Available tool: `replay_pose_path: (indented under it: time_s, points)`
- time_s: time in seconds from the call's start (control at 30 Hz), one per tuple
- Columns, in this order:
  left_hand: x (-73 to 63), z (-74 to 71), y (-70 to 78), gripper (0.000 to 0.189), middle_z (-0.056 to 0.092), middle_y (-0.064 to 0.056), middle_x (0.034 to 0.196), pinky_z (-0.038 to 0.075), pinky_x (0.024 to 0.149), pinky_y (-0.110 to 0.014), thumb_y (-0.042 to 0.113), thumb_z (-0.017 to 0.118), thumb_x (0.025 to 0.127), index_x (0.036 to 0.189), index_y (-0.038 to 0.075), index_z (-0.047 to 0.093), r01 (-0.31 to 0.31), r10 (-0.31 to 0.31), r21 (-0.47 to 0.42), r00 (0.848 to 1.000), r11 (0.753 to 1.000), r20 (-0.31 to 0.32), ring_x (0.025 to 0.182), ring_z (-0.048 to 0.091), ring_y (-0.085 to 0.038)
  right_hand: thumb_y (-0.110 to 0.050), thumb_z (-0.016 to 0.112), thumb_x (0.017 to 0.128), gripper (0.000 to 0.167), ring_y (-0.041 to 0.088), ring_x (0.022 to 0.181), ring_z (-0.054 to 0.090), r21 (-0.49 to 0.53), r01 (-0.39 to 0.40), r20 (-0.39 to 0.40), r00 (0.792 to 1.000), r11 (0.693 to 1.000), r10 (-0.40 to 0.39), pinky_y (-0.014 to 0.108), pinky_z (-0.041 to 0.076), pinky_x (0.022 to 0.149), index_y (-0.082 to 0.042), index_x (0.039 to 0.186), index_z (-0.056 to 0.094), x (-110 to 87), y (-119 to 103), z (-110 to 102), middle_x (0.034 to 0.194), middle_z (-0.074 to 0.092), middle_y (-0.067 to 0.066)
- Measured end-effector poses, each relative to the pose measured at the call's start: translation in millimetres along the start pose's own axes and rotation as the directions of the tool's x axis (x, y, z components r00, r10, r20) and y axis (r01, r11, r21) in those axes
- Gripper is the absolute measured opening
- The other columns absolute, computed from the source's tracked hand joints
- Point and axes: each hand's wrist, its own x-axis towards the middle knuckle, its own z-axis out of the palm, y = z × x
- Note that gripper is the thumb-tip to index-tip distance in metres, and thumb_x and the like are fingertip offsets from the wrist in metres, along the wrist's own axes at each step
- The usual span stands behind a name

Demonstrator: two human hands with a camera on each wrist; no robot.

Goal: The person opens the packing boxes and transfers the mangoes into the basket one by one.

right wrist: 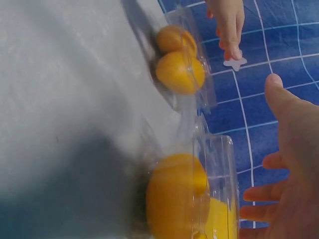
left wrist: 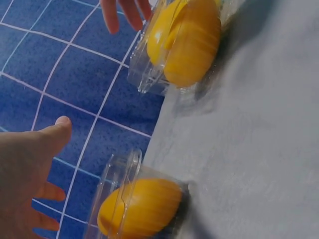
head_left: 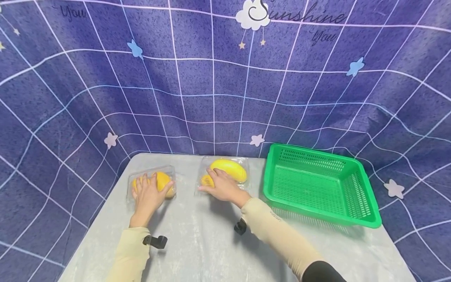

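My left hand [head_left: 147, 196] is over a clear plastic box [head_left: 172, 169] on the left, its fingers spread. Inside are orange-yellow fruits [head_left: 164, 180], partly hidden by the hand. Over a second clear box [head_left: 243, 159], in the middle, is my right hand [head_left: 225, 187], also with fingers extended. That box holds a large yellow fruit [head_left: 231, 170] and a smaller orange one [head_left: 207, 181]. In the left wrist view, the left hand [left wrist: 25, 179] appears apart from its box. The right wrist view shows the right hand [right wrist: 299, 164] beside its box's clear wall [right wrist: 225, 149], fingers not curled.
A green plastic basket [head_left: 269, 172] with perforated walls stands on the right of the table. The table has a light grey cover [head_left: 197, 243]. Behind it hangs a blue-purple grid-patterned curtain [head_left: 197, 78] that also encloses the sides.
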Motion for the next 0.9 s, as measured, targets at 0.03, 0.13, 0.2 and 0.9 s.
replay_pose_path:
  time_s: [0.03,0.13,0.2,0.9]
  points:
    - [-0.3,0.0,-1.1,0.089,0.014,-0.036,0.155,0.002,0.113,-0.073,0.066,0.047,0.091,0.149,0.001,0.030,0.004,-0.004,0.002,1.000,1.000,-0.001,0.144,0.003,-0.056,-0.070,0.050,0.088,0.087,0.033,0.141,0.039,-0.010,0.006,-0.001,1.000,1.000,-0.006,0.046,0.032,0.118,-0.013,0.151,0.035,1.0,-1,1,0.151,0.043,0.016]
    - [-1.3,-1.4,-3.6,0.088,0.013,-0.036,0.155,0.002,0.112,-0.074,0.065,0.047,0.092,0.150,0.001,0.029,0.015,-0.015,-0.010,1.000,1.000,-0.003,0.144,0.003,-0.056,-0.068,0.049,0.089,0.085,0.031,0.142,0.037,-0.034,0.024,-0.002,1.000,0.999,-0.024,0.043,0.029,0.120,-0.011,0.151,0.035,4.0,-6,3,0.152,0.041,0.016]
    - [-1.8,-3.3,-5.5,0.088,0.012,-0.036,0.155,0.001,0.111,-0.075,0.065,0.047,0.092,0.150,0.001,0.029,0.019,-0.019,-0.020,1.000,1.000,-0.002,0.144,0.001,-0.056,-0.068,0.049,0.090,0.084,0.030,0.143,0.036,-0.049,0.036,0.001,0.999,0.998,-0.036,0.042,0.028,0.121,-0.011,0.151,0.035,5.8,-11,3,0.152,0.041,0.016]
    - [-3.8,-15.4,-29.1,0.091,0.006,-0.035,0.156,-0.001,0.110,-0.076,0.069,0.039,0.093,0.150,-0.001,0.027,0.081,-0.082,-0.035,0.997,0.996,-0.015,0.144,-0.002,-0.057,-0.070,0.046,0.090,0.085,0.031,0.143,0.036,-0.104,0.113,0.066,0.992,0.988,-0.106,0.042,0.026,0.122,-0.014,0.152,0.031,17.0,-58,20,0.152,0.040,0.016]
